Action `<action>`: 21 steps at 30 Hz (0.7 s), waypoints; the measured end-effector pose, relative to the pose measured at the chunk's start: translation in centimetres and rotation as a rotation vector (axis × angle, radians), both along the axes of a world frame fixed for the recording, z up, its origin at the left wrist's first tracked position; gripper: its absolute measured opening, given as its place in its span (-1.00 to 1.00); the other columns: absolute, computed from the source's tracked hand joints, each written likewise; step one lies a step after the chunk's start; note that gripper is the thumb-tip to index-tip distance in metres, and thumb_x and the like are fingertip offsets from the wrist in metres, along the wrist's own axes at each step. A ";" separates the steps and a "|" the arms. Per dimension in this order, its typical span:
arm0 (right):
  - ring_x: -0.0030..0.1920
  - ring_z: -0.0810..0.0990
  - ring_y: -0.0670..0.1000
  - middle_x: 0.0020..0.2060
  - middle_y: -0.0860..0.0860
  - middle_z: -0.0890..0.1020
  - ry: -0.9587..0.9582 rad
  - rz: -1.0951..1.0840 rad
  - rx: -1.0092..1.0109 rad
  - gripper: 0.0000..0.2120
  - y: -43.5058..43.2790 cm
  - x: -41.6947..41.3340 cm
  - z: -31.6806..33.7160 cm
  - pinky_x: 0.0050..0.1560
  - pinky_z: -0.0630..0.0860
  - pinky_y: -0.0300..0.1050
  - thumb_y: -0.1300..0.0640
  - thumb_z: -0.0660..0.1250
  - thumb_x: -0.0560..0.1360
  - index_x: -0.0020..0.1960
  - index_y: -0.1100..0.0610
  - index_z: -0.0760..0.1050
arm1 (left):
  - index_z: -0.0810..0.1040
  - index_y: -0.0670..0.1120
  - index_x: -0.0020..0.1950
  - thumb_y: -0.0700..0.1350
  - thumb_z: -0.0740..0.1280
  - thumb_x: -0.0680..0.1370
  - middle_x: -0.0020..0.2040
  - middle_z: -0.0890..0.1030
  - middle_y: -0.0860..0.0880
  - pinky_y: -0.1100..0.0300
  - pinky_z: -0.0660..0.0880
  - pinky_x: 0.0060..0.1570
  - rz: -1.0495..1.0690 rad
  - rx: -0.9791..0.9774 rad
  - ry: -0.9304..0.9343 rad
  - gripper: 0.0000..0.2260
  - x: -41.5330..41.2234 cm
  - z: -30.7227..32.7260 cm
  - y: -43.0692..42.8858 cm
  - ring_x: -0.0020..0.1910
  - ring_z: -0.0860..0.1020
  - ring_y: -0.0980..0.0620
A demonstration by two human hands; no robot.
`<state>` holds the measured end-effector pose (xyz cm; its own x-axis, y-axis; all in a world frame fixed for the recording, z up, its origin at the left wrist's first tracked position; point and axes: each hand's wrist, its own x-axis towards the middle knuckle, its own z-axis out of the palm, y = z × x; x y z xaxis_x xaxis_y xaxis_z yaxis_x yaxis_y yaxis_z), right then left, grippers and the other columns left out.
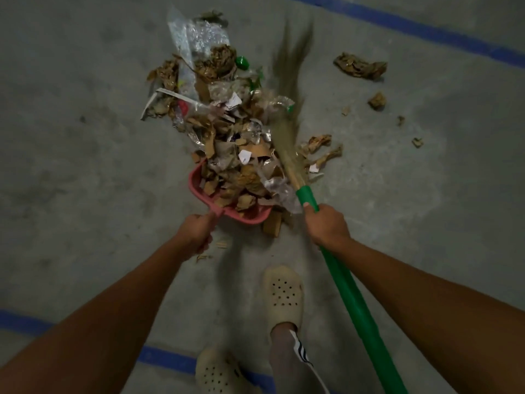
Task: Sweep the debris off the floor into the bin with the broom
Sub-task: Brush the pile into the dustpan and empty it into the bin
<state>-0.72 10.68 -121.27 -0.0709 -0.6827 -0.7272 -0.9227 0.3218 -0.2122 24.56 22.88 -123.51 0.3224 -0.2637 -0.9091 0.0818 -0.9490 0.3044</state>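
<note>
My right hand (326,224) grips the green handle of the broom (352,302). Its straw head (289,89) reaches forward along the right side of the debris pile and is blurred. My left hand (197,233) holds the handle of a pink dustpan (199,191) that rests on the floor. Torn cardboard, crumpled paper and clear plastic fill the pan and spread ahead of it as one big debris pile (227,129). No bin is in view.
Loose scraps lie to the right: a crumpled brown piece (359,66) and smaller bits (377,100). My feet in cream clogs (282,294) stand just behind the pan. Blue tape lines (426,29) cross the concrete floor at far right and near my feet.
</note>
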 end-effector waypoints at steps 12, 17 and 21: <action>-0.19 0.65 0.14 -0.15 0.10 0.64 -0.038 0.119 0.060 -0.57 4.9 -2.0 9.4 -0.12 0.66 0.10 -0.25 0.15 0.56 0.08 0.07 0.55 | 0.49 -0.17 -0.32 0.43 0.29 0.46 -0.47 0.48 -0.11 0.21 0.32 -0.54 0.045 -0.229 -0.097 -0.37 -6.3 7.8 0.6 -0.58 0.40 0.01; -0.21 0.66 0.14 -0.18 0.10 0.65 -0.033 0.071 0.050 -0.54 8.5 -4.5 16.7 -0.16 0.67 0.08 -0.29 0.13 0.54 0.04 0.06 0.56 | 0.44 -0.15 -0.31 0.42 0.29 0.47 -0.43 0.44 -0.10 0.21 0.31 -0.53 0.001 -0.268 -0.090 -0.40 -7.7 14.8 3.8 -0.56 0.35 0.04; -0.18 0.67 0.18 -0.15 0.13 0.66 -0.067 0.025 0.033 -0.51 12.3 -5.9 25.4 -0.14 0.67 0.10 -0.35 0.11 0.48 -0.05 0.05 0.53 | 0.41 -0.12 -0.35 0.43 0.31 0.46 -0.46 0.43 -0.06 0.22 0.30 -0.53 0.000 -0.299 -0.092 -0.40 -9.0 23.5 7.5 -0.56 0.35 0.05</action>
<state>-6.66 23.01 -95.92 -0.0047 -0.6592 -0.7519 -0.9149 0.3064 -0.2630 15.53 30.35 -100.05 0.3994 -0.5150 -0.7585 0.0413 -0.8164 0.5760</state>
